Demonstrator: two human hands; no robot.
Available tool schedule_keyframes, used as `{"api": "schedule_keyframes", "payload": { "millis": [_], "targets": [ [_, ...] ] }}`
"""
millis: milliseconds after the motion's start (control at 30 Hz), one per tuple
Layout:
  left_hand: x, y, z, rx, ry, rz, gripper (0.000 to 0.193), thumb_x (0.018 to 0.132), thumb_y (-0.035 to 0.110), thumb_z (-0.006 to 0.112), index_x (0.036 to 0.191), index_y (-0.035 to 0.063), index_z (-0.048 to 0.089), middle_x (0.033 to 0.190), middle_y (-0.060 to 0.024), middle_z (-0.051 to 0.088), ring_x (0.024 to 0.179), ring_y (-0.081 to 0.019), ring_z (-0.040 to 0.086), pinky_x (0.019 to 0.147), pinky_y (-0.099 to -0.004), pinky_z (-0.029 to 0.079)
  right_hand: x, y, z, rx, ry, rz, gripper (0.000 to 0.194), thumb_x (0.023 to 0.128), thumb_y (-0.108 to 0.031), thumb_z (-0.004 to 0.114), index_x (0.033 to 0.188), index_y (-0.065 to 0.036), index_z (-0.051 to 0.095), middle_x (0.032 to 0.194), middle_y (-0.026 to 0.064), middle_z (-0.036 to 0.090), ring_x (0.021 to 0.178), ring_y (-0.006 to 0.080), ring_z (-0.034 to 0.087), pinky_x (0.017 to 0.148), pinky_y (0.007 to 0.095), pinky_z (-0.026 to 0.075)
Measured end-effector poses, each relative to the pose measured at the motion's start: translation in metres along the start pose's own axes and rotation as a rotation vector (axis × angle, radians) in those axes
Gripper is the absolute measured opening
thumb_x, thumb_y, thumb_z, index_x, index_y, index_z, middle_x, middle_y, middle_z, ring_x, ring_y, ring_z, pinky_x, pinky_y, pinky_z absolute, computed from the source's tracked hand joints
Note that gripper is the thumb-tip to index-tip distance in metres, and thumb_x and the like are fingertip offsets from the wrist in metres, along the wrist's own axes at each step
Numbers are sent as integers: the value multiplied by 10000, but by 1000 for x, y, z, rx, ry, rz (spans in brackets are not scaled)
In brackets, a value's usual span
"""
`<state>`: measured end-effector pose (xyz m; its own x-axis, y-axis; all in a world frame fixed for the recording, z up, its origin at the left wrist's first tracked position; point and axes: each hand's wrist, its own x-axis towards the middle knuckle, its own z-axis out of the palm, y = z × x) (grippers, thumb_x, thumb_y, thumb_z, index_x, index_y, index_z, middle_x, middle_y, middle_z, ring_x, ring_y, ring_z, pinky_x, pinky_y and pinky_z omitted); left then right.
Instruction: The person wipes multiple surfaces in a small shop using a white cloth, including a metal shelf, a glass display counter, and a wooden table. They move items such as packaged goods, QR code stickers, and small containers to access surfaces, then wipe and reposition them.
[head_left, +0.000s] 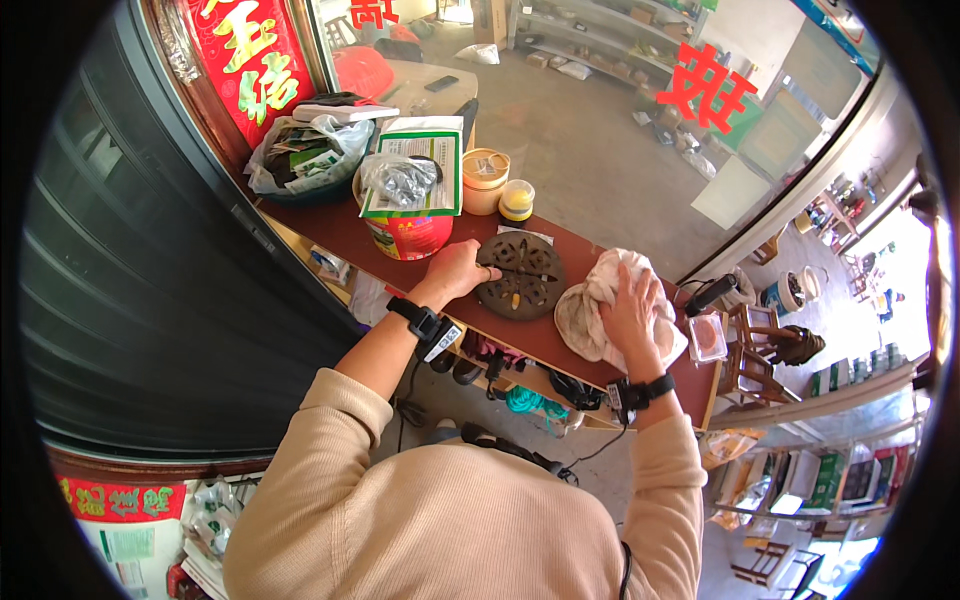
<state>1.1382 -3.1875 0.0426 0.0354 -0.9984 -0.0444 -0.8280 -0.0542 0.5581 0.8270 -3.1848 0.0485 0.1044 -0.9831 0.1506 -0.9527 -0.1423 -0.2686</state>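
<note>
My left hand (455, 274) grips the left edge of a dark brown, round openwork disc (525, 259), thumb on top. Slots and petal-like holes run through the disc, and small pale and yellow bits show in some of them. The disc rests on a narrow red-brown counter (581, 244). To its right, my right hand (631, 319) lies over a bunched white cloth (592, 289) with greyish stains. Its fingers are spread over the folds, and the cloth under the palm is hidden. Both wrists carry black straps with small devices.
Behind the disc stand a yellow-lidded jar (517, 201), an orange tub (484, 187) and a red bucket (412, 238) topped with a green-edged packet. A bag-lined basin (311, 161) sits far left. At right are a clear plastic box (706, 337) and a black cylinder (711, 295). Glass borders the counter.
</note>
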Motion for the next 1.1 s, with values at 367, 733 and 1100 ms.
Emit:
{"api": "schedule_keyframes", "payload": {
  "millis": [367, 733, 1100],
  "targets": [
    [14, -12, -7, -833, -254, -181, 306, 775, 210, 762, 928, -2, 602, 645, -24, 563, 381, -72, 388, 329, -238, 273, 73, 2, 7, 75, -44, -438, 659, 705, 83, 525, 1312, -175, 522, 1432, 218, 396, 1326, 398, 350, 1080, 454, 330],
    [-31, -13, -46, -1311, -498, -81, 129, 909, 211, 619, 898, 152, 505, 546, 105, 326, 393, -4, 254, 369, -186, 183, -45, -11, -36, 126, -135, -571, 507, 721, 42, 532, 1169, -181, 616, 1214, 158, 568, 1162, 348, 520, 950, 434, 447],
    [-45, 33, -24, -1451, -508, -22, 134, 931, 223, 563, 972, 100, 529, 575, 86, 369, 393, -11, 264, 362, -188, 203, -150, 6, -140, 157, -143, -321, 494, 665, 62, 588, 1107, -148, 652, 1219, 138, 594, 1105, 334, 571, 920, 422, 469]
  ]
}}
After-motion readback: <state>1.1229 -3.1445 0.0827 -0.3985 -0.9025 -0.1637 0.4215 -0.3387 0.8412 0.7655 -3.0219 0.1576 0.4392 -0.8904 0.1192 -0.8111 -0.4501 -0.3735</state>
